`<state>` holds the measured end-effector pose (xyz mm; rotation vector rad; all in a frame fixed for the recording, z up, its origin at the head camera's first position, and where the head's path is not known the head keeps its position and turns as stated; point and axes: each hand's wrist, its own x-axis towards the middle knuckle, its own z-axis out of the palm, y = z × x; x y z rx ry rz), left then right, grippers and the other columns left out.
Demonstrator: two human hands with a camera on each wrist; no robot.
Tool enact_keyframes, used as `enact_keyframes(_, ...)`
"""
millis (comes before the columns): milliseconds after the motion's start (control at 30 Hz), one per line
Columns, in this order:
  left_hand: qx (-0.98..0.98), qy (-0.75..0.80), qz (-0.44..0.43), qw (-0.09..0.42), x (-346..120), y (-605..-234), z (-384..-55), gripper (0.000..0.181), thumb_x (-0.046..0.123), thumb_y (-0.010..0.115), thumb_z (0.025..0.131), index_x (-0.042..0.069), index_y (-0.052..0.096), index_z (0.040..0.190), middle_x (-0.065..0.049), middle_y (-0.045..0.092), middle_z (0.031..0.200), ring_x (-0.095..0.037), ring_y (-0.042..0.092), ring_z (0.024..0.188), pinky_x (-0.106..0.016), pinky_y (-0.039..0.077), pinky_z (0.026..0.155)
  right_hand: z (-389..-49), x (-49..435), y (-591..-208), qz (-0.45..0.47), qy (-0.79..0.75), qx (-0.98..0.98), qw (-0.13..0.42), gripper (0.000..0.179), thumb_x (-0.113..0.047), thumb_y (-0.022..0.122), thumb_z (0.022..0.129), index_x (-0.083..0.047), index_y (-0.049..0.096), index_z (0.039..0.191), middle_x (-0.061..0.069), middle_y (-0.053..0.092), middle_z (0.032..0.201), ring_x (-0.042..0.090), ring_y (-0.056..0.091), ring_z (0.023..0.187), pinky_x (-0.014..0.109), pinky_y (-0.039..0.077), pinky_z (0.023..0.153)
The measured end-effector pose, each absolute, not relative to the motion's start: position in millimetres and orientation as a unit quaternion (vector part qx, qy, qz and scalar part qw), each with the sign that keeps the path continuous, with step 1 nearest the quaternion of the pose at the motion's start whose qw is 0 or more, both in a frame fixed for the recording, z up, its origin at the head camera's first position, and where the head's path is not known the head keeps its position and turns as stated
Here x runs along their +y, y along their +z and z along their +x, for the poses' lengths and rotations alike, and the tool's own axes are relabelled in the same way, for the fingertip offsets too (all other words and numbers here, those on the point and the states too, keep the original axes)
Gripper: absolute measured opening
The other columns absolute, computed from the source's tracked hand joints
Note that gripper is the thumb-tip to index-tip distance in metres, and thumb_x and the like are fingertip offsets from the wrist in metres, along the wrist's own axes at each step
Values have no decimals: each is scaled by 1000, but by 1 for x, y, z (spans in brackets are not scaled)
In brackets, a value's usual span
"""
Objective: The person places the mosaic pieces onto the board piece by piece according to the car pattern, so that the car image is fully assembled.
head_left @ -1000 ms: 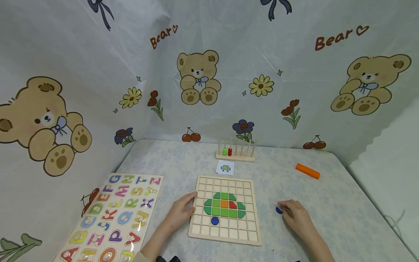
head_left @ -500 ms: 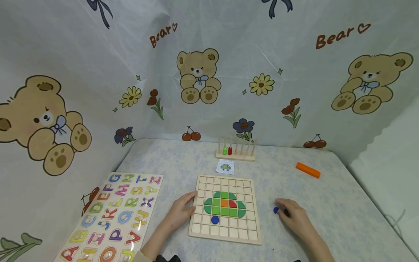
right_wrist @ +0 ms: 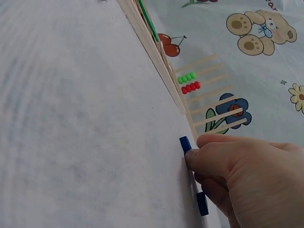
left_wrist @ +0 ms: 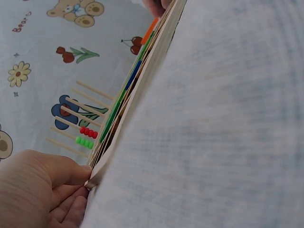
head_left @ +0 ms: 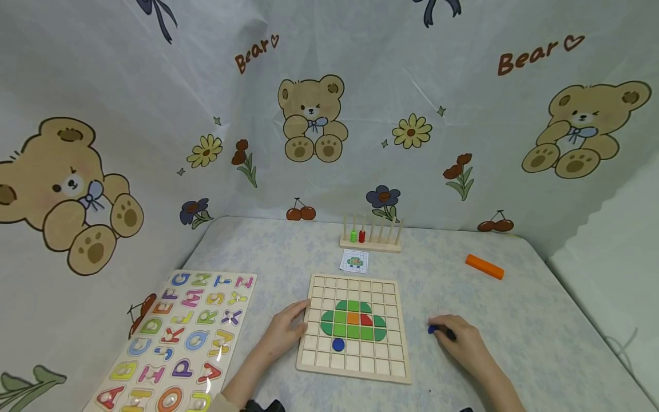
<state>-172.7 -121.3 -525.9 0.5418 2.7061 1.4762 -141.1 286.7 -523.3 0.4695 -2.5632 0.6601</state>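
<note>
My left hand (head_left: 284,327) rests at the left edge of a wooden grid board (head_left: 378,375), thumb and fingers touching its rim. In the left wrist view, the fingertips (left_wrist: 85,172) lie right at that edge. Green, orange and red pieces form a rounded shape (head_left: 353,320) on the board, with a blue disc (head_left: 338,344) below it. Right of the board, my right hand (head_left: 460,340) pinches a small blue piece (right_wrist: 185,144) between thumb and forefinger, close over the table. A second dark blue piece (right_wrist: 202,204) shows beneath the same hand's fingers.
A letter puzzle board (head_left: 175,343) lies at the left. Behind the grid board are a small picture card (head_left: 354,262) and a wooden peg rack (head_left: 369,248) with green and red beads. An orange bar (head_left: 484,266) lies at the back right.
My right hand has shifted slightly left with the blue piece, and the second dark piece now shows beside the thumb. My left hand and the grid board stay in place.
</note>
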Motion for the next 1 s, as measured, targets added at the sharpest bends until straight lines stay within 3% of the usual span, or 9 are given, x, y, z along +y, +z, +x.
enact_keyframes(267,863,475,171,6,-121,-525,-172,51,2,62,88,0,47,137,-17,47,138,-31,41,129,-45,34,106,-144,286,-525,183,246,-922,237,33,8,80,66,-12,72,91,-5,67,88,16,61,83,31,54,69)
enact_keyframes(400,864,471,175,2,-121,-525,-172,51,2,61,88,0,47,137,-17,47,137,-31,41,129,-46,34,106,-144,284,-522,150,254,-931,213,29,6,78,69,-11,71,91,-5,65,87,14,59,79,29,54,65)
enact_keyframes(633,862,472,185,-8,-122,-525,-174,50,1,61,88,0,48,136,-18,47,137,-34,41,128,-48,34,105,-144,278,-509,78,282,-946,141,21,1,72,77,-9,69,95,-1,64,91,18,60,83,35,54,69)
enact_keyframes(867,860,475,184,-5,-122,-525,-173,50,0,62,88,-1,48,136,-18,48,137,-34,41,128,-48,34,105,-143,267,-494,71,310,-937,145,21,1,69,81,-7,68,100,4,64,97,22,60,87,42,54,73)
enact_keyframes(1000,860,476,186,-3,-122,-526,-173,51,0,62,88,-1,48,136,-18,47,137,-34,41,128,-49,34,105,-140,257,-484,65,314,-935,149,22,-1,70,81,-9,68,101,1,64,97,19,59,86,38,54,72)
